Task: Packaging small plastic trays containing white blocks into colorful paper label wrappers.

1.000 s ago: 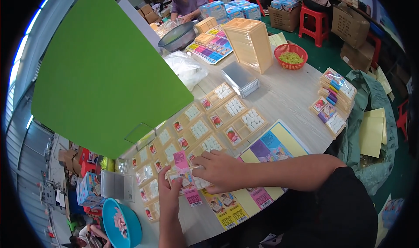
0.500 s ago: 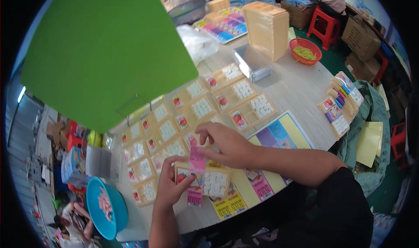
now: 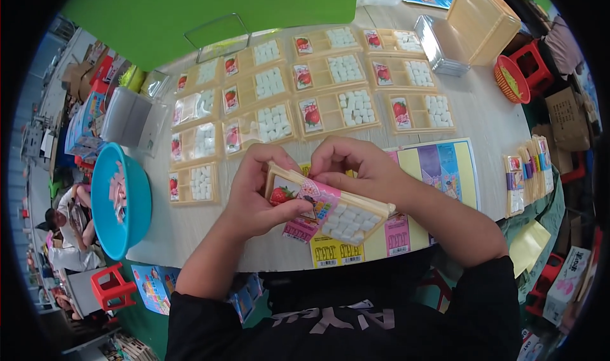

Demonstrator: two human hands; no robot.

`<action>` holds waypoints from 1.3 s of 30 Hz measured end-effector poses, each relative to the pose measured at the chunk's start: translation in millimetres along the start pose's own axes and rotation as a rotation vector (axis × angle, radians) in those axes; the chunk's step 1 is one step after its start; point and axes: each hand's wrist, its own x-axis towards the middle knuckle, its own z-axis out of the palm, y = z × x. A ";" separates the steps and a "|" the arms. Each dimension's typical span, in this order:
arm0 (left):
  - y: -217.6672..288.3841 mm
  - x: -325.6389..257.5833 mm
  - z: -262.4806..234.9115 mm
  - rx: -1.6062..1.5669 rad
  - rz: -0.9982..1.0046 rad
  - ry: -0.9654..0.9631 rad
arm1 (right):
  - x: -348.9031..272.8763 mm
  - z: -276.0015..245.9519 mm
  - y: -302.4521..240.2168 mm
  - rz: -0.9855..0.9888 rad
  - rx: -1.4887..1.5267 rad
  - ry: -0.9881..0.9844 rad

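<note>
Your left hand [image 3: 257,199] and right hand [image 3: 362,170] both gripped one beige tray [image 3: 330,208] of small white pieces, held just above the near edge of the desk [image 3: 483,116]. A pink card [image 3: 311,202] lay across that tray under your thumbs, though I couldn't tell whether it was tucked in. Beyond the tray, rows of filled trays [image 3: 305,94] covered the desk. Left of the tray, a blue bowl [image 3: 121,199] sat at the desk's edge.

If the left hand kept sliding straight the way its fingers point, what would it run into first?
The left hand points right, across the held tray, so it would likely meet the right hand gripping the same tray, though depth is hard to judge.
</note>
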 end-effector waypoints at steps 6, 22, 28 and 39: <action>-5.4 2.8 7.0 0.130 0.088 0.070 | -0.2 -1.6 11.8 0.021 0.178 -0.107; -2.1 8.7 8.6 -0.111 0.068 0.267 | -11.1 1.0 17.9 -0.028 -0.317 -0.169; 2.3 14.1 10.0 -0.289 0.025 0.532 | -2.8 3.1 -7.7 0.238 -0.581 -0.266; -5.2 7.1 14.5 -0.276 0.067 0.441 | -5.9 10.3 9.1 -0.007 -0.729 -0.032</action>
